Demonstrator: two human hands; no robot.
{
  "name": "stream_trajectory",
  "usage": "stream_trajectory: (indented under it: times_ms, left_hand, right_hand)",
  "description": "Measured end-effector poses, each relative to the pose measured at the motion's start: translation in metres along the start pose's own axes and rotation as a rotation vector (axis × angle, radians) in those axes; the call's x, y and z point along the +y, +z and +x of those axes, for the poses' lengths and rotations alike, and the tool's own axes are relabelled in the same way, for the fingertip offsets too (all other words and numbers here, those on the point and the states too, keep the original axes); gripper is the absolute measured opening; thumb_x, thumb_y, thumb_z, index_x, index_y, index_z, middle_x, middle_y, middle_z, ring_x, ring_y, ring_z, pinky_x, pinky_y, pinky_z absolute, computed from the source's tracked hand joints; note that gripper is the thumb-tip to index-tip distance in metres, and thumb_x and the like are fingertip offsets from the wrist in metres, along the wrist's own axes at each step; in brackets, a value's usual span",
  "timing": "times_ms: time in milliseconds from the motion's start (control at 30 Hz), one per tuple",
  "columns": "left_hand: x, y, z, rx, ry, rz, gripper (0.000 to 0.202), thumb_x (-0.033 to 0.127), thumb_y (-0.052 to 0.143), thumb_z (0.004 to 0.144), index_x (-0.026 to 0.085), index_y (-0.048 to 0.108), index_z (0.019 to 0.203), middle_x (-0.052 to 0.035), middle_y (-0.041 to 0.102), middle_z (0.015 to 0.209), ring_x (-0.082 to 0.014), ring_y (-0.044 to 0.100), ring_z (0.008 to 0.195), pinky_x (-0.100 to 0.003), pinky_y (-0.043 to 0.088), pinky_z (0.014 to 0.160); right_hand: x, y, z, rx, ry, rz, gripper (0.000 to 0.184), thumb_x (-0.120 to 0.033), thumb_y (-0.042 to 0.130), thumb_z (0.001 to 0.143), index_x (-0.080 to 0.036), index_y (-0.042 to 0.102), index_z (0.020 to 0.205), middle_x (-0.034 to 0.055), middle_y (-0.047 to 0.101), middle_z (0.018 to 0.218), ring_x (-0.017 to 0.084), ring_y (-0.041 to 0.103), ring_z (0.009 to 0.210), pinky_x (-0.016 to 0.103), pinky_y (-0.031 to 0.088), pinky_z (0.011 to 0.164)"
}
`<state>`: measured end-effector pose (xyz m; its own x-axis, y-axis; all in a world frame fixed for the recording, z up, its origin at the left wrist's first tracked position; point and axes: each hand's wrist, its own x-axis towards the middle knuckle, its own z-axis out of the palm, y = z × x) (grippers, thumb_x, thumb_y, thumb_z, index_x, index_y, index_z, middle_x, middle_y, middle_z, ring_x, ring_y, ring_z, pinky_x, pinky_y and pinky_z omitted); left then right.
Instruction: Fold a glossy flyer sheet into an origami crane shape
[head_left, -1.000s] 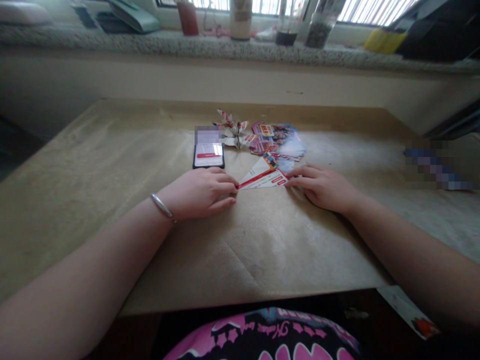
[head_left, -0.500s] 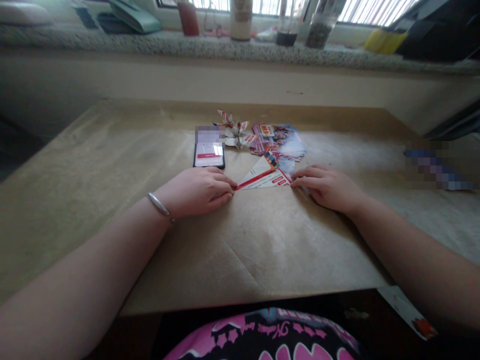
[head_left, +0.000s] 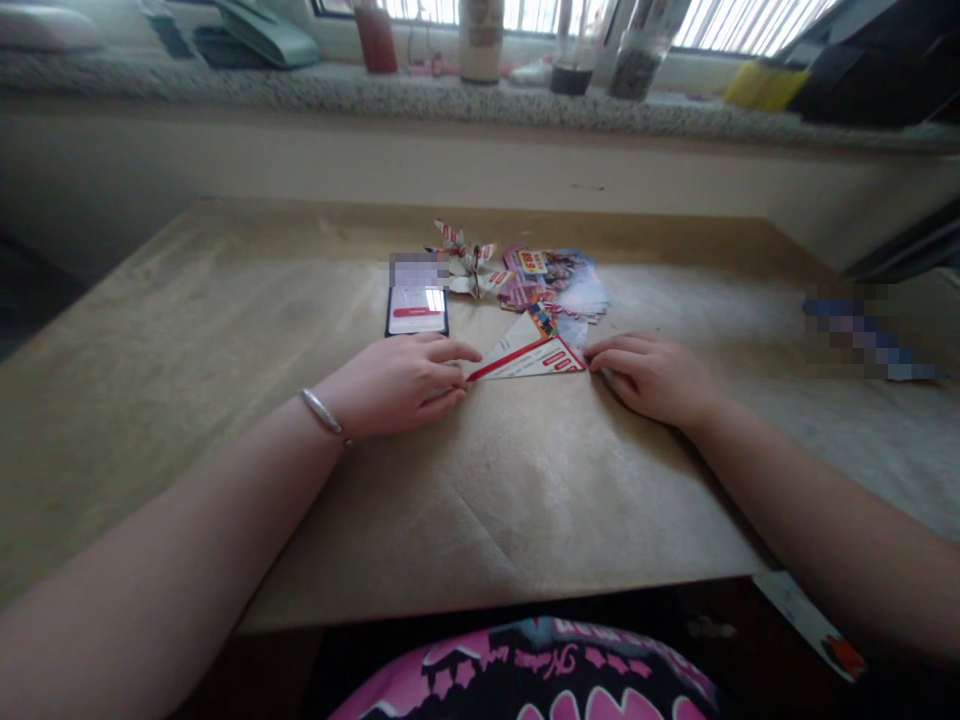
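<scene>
A folded triangle of printed paper [head_left: 529, 358], white with red edges, lies flat on the brown table [head_left: 225, 330]. My left hand [head_left: 401, 382], a silver bangle on its wrist, pinches the triangle's left tip between thumb and fingers. My right hand [head_left: 651, 373] presses its fingertips together on the triangle's right corner. Behind the triangle lie a stack of colourful flyers [head_left: 555, 278] and a folded paper crane [head_left: 469, 260].
A phone [head_left: 417, 308] with a lit screen lies just beyond my left hand. A stone windowsill [head_left: 450, 95] at the back carries jars, a red cup and books. A loose paper scrap [head_left: 814, 622] lies below the table's right front corner.
The paper triangle has been pressed flatter and its left tip has shifted slightly toward me. Both hands stay at its two ends, the left index finger now stretched out further.
</scene>
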<state>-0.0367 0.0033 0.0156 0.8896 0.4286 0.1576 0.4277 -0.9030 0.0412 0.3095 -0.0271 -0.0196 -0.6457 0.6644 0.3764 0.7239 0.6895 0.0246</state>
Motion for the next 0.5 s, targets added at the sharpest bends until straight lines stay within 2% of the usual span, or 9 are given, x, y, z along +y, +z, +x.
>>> stream_trajectory:
  times_ms: [133, 267, 367, 500]
  left_hand:
    - [0.003, 0.001, 0.003, -0.051, -0.01, 0.014, 0.029, 0.032, 0.045, 0.095, 0.017, 0.069, 0.099, -0.009, 0.069, 0.113, -0.0226, 0.064, 0.103, -0.035, 0.052, 0.088]
    - [0.004, 0.005, 0.006, -0.032, -0.024, 0.062, 0.031, 0.035, 0.045, 0.096, 0.018, 0.067, 0.11, -0.0093, 0.069, 0.11, -0.0237, 0.063, 0.099, -0.038, 0.05, 0.089]
    - [0.005, 0.01, 0.007, -0.027, -0.006, 0.079, 0.034, 0.037, 0.047, 0.096, 0.021, 0.065, 0.12, -0.0087, 0.067, 0.116, -0.0239, 0.06, 0.1, -0.039, 0.048, 0.091]
    - [0.007, 0.015, 0.007, -0.032, -0.017, 0.091, 0.035, 0.038, 0.05, 0.095, 0.022, 0.062, 0.124, -0.0095, 0.064, 0.118, -0.0239, 0.058, 0.101, -0.038, 0.047, 0.092]
  right_hand:
    - [-0.014, 0.0, 0.01, 0.097, 0.069, -0.038, 0.022, -0.013, 0.052, 0.081, -0.018, 0.068, 0.095, 0.0095, 0.07, 0.11, 0.024, 0.064, 0.094, 0.036, 0.052, 0.082]
    - [-0.031, 0.002, 0.025, 0.029, -0.007, 0.021, 0.031, -0.015, 0.051, 0.085, -0.022, 0.068, 0.11, 0.0077, 0.069, 0.112, 0.024, 0.059, 0.1, 0.04, 0.047, 0.091]
    - [-0.041, 0.007, 0.035, -0.05, -0.007, 0.089, 0.033, -0.015, 0.047, 0.088, -0.024, 0.069, 0.11, 0.0072, 0.068, 0.111, 0.023, 0.058, 0.099, 0.04, 0.045, 0.092]
    - [-0.045, 0.012, 0.042, -0.096, -0.012, 0.079, 0.035, -0.014, 0.047, 0.086, -0.023, 0.068, 0.113, 0.0089, 0.065, 0.113, 0.023, 0.057, 0.099, 0.039, 0.045, 0.089]
